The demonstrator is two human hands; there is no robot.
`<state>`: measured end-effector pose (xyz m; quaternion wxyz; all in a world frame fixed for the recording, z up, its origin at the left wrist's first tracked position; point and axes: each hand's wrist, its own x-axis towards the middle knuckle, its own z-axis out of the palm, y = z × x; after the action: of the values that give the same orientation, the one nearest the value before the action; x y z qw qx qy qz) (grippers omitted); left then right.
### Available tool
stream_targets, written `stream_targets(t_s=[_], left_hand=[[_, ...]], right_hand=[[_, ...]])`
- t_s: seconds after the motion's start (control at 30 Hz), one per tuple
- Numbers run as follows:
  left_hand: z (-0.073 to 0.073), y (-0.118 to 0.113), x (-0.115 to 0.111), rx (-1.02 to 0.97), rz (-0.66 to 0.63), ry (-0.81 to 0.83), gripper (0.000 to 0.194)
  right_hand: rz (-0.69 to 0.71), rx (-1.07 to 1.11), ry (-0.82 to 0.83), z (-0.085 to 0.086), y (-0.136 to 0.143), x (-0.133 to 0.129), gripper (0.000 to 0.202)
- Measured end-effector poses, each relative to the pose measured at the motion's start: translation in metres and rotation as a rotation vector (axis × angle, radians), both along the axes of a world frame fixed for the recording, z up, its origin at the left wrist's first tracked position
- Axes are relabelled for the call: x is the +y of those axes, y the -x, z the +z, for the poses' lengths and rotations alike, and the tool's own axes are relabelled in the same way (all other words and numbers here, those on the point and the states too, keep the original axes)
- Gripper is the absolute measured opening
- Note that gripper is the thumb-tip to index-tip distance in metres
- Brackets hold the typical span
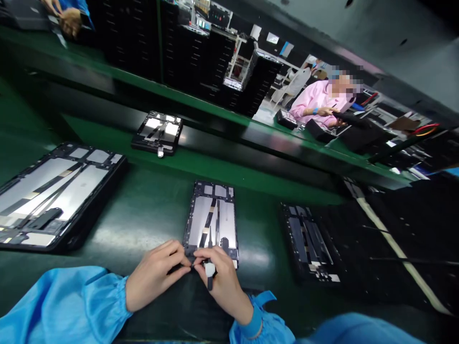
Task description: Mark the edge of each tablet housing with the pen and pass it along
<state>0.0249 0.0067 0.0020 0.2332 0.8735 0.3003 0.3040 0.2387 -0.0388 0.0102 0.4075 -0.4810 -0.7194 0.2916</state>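
In the head view, an open tablet (229, 210) lies on the green bench (150, 205) straight in front of the person, its silver inner plates and dark ribbon cables facing up. The left hand (159, 270) reaches its near left corner, thumb and forefinger closed to a narrow pinch; whether a small part sits between them cannot be told. The right hand (224, 282) is just beside it, over the near edge of the tablet, with its fingers closed around a slim dark tool (210, 283) that has a white piece on it. The thumb and forefinger of the right hand also come close together by that same corner.

To the left on the bench is a larger-looking open device (84, 184), and beyond it, toward the far ledge, a smaller-looking open unit (158, 131). Another open tablet (308, 239) lies to the right, beside a dark area crossed by a pale strip (390, 239). Past the ledge (229, 122), a person in pink (313, 102) holds a dark object, and at the upper left another person's hands (70, 21) show beside blue sleeves.
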Motion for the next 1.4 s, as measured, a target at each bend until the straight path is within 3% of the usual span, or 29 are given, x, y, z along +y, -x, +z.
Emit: stream_targets(t_s=[0.17, 0.27, 0.77, 1.0, 1.23, 1.4], left_hand=[[0.008, 0.01, -0.006, 0.177, -0.019, -0.381, 0.029], [0.009, 0.019, -0.007, 0.215, -0.025, -0.484, 0.038], [-0.001, 0.029, -0.012, 0.277, -0.039, -0.391, 0.039], [0.001, 0.028, -0.012, 0.306, -0.047, -0.418, 0.037], [-0.006, 0.027, -0.01, 0.282, -0.04, -0.405, 0.041], [-0.004, 0.024, -0.008, 0.209, -0.028, -0.358, 0.032]], right_hand=[[-0.011, -0.097, -0.081, -0.003, 0.004, -0.003, 0.033], [-0.007, -0.163, -0.123, -0.005, 0.006, -0.004, 0.041], [0.015, -0.121, -0.072, -0.001, 0.004, -0.004, 0.066], [0.04, -0.123, -0.077, 0.0, 0.003, -0.004, 0.063], [0.054, -0.131, -0.065, 0.0, 0.003, -0.003, 0.064], [0.008, -0.097, -0.072, -0.003, 0.004, -0.003, 0.058]])
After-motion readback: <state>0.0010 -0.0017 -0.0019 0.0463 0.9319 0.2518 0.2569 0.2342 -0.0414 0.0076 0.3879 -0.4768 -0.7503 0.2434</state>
